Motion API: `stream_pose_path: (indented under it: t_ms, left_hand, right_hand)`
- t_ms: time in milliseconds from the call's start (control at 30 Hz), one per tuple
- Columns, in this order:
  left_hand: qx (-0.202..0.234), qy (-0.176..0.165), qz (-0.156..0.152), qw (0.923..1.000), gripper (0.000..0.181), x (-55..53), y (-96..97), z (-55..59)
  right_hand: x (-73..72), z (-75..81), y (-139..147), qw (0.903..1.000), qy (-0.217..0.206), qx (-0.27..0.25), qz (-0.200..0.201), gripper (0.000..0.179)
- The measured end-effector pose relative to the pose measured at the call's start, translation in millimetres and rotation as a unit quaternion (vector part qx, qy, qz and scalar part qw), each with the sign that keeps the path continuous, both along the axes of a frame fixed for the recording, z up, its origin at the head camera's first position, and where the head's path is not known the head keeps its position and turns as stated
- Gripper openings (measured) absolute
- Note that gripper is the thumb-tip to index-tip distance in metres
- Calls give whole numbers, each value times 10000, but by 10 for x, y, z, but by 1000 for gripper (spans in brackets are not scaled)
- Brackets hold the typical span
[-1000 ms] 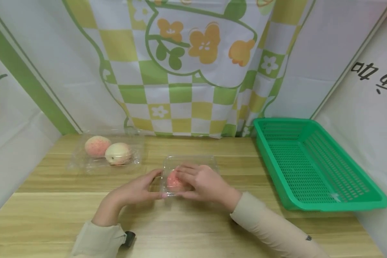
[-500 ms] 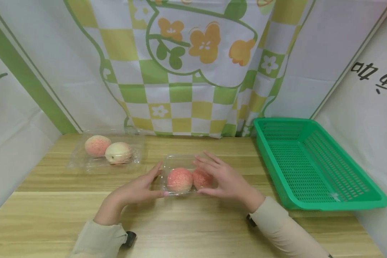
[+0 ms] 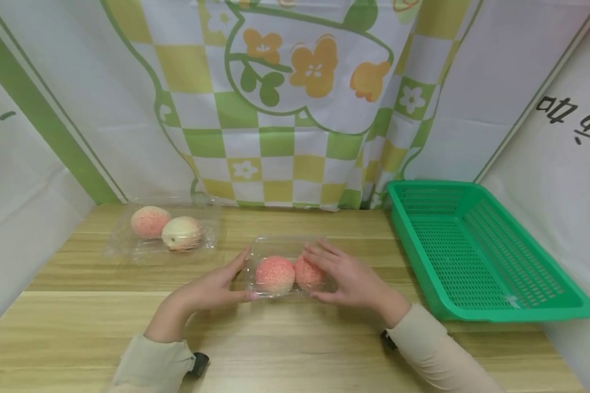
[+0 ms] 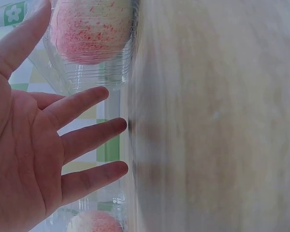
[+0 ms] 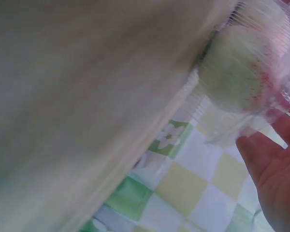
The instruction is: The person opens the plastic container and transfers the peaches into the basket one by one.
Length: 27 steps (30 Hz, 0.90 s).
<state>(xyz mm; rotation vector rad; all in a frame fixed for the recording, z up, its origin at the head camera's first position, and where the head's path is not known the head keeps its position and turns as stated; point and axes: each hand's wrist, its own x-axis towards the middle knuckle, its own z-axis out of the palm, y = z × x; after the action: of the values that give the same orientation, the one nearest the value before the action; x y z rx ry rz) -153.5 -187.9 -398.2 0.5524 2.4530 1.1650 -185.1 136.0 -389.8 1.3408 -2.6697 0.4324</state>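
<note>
Two pink peaches, a left one (image 3: 275, 275) and a right one (image 3: 310, 273), sit side by side in a clear plastic box (image 3: 270, 248). My left hand (image 3: 206, 289) is at the box's left side, thumb near its front corner; in the left wrist view its fingers spread apart, fairly straight. My right hand (image 3: 354, 278) spans the box's right end. Its fingers reach over the right peach and its thumb lies at the front; in the right wrist view the thumb (image 5: 261, 150) meets the plastic. Whether the fingertips press the peach or the plastic, I cannot tell.
A second clear box (image 3: 142, 254) with two peaches, one (image 3: 149, 221) pinker and one (image 3: 182, 233) paler, stands back left. To the right is a green perforated basket (image 3: 423, 273). A checked curtain (image 3: 275, 142) hangs behind the wooden table (image 3: 78, 327).
My right hand has moved right, off the left peach and over to the right one and the box's right end. My left hand has stayed at the left side.
</note>
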Motion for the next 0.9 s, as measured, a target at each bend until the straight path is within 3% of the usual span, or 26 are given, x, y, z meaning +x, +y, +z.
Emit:
stream_pose_path:
  t_ms: [200, 333, 567, 900]
  left_hand:
    - [130, -93, -32, 9999, 108, 9, -3, 9]
    - [146, -77, -75, 9998, 108, 7, -11, 27]
    - [151, -151, -63, 9998, 109, -2, -6, 18]
    - [188, -227, -107, 9995, 107, -11, -13, -36]
  right_hand:
    - [9, 130, -37, 9974, 208, 616, 298, 72]
    - [2, 225, -71, 9950, 120, 858, 500, 70]
    - [-48, 269, -59, 9954, -498, 584, 571, 64]
    - [-140, 264, -45, 9957, -159, 250, 879, 54]
